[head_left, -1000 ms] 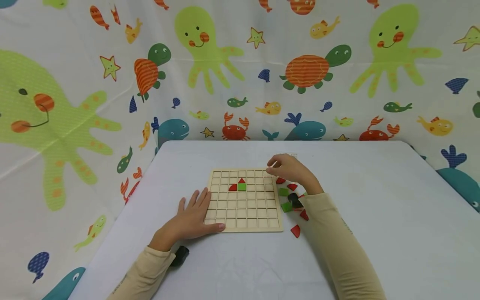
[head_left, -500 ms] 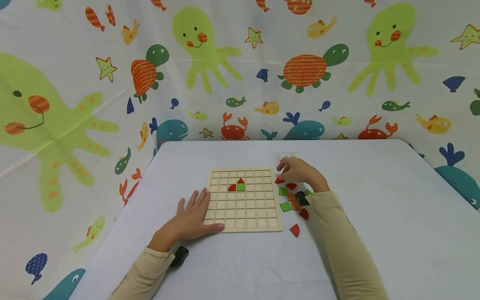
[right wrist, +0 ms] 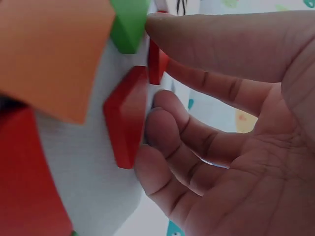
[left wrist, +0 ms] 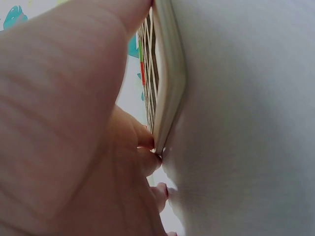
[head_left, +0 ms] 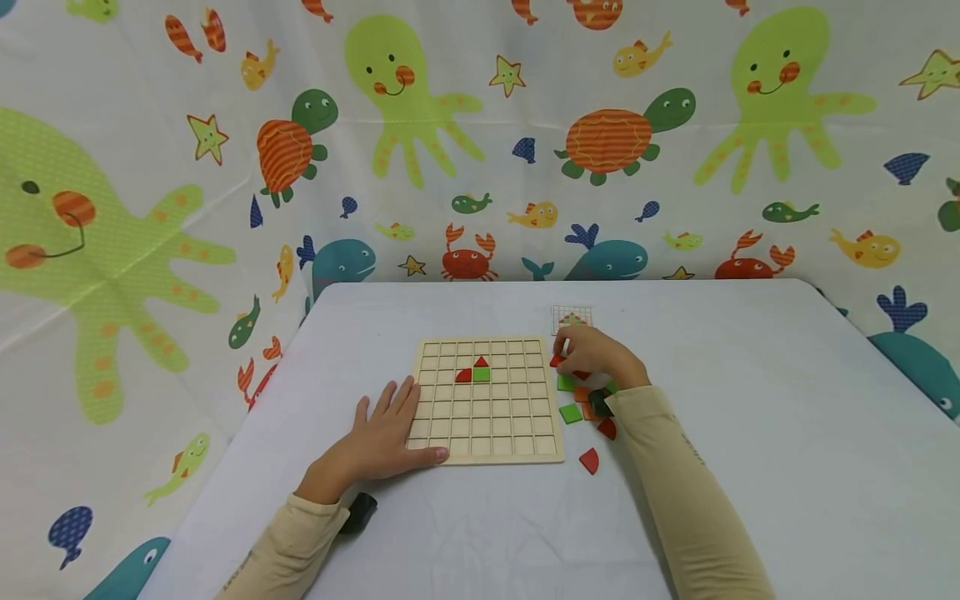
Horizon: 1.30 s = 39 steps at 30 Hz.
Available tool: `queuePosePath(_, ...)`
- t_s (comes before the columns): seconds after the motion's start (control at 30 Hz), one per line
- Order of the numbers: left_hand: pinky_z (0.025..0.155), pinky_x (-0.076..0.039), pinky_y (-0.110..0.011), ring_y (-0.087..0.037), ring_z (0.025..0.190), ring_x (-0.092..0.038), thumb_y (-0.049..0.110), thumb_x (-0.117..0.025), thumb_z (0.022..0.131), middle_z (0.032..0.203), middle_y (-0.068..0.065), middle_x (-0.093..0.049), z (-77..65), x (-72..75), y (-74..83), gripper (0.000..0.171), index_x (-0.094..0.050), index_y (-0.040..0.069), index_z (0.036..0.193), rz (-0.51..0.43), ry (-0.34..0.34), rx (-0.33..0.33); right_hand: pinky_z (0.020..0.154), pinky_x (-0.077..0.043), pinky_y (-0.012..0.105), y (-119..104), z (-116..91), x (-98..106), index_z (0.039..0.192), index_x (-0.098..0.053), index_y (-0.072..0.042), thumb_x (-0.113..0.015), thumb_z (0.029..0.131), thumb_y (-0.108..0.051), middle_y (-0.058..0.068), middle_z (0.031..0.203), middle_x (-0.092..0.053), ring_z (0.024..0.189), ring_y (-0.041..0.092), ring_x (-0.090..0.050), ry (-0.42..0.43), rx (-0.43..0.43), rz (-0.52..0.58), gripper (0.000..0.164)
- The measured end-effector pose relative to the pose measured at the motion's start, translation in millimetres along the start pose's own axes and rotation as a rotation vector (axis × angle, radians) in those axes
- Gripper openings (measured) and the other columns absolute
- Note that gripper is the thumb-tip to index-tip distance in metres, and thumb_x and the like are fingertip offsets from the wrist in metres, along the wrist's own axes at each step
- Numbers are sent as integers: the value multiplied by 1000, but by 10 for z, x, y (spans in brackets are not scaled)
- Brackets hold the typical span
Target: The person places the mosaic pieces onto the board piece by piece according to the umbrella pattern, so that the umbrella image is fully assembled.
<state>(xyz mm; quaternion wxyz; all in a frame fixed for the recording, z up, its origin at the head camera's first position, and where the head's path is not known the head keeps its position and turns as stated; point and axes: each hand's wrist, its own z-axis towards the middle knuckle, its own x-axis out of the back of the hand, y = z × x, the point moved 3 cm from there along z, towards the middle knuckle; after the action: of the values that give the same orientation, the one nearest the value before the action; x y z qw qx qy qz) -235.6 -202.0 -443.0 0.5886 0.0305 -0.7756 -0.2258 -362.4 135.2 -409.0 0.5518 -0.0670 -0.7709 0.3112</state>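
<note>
The left hand [head_left: 382, 436] lies spread at the left front corner of a wooden grid board [head_left: 517, 429], thumb on its front edge and fingers along its left side. On the board are a red triangle tile [head_left: 482, 362], a red quarter-round tile [head_left: 464, 376] and a green square tile [head_left: 481, 375]. Right of the board, the right hand [head_left: 596, 352] reaches down with bent fingers. Its thumb and index finger stand around a red tile [right wrist: 155, 64] on the table; firm contact is not visible. Its other fingertips are close to another red tile [right wrist: 127, 118].
Beneath and in front of the right wrist lie green squares [head_left: 571, 413], orange tiles [right wrist: 49, 54] and red quarter-rounds [head_left: 589, 461]. A small printed grid card [head_left: 572, 317] lies behind the right hand. A patterned curtain [head_left: 465, 100] rises behind the white table [head_left: 787, 433].
The right hand moves right from the board's far right corner and lowers over the loose tiles, exposing the printed card. The left hand stays in place.
</note>
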Motion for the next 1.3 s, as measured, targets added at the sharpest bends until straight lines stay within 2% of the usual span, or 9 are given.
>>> queuePosePath(0.13,120,3,-73,-47,162,0,73,-71,90,177,-23,-8,-6,-5,9,125,-14,-5,169,5,1,0,66,-48,33,-13,-11,-9,114,-66,-2,-76,94,-9,12,94,-61,72,22,-58,4,9,-14,23)
queuePosePath(0.53,120,3,-74,-48,161,-1,72,-71,90,177,-24,-9,-48,14,-2,124,-15,-6,168,7,-1,-8,70,-49,34,-110,-77,-35,116,-65,-3,-76,98,-13,12,97,-61,80,25,-58,-20,-20,-36,23)
queuePosePath(0.8,120,3,-73,-48,161,0,71,-71,90,177,-24,-8,-83,33,-6,124,-14,-6,168,-1,-7,-13,71,-50,34,-121,-109,-59,121,-63,2,-67,105,-15,11,94,-62,76,22,-58,-15,-22,-27,23)
queuePosePath(0.9,120,3,-74,-48,161,0,71,-71,90,177,-24,-8,-88,30,-8,124,-14,-6,168,-1,-7,-14,69,-48,34,-112,-102,-56,118,-63,3,-62,108,-16,11,88,-60,71,21,-57,10,-6,-34,22)
queuePosePath(1.13,120,2,-74,-49,161,-1,72,-71,90,177,-24,-9,-90,26,2,124,-15,-6,168,11,-4,-12,72,-49,36,-90,-51,-46,107,-67,5,-58,109,-10,12,88,-60,76,24,-56,114,34,-99,18)
queuePosePath(1.3,120,2,-74,-50,161,-2,71,-71,90,177,-25,-9,-104,31,33,124,-15,-7,168,4,-9,-12,77,-53,38,-91,-64,-33,113,-71,6,-61,106,-7,13,95,-66,81,26,-59,148,18,-74,18)
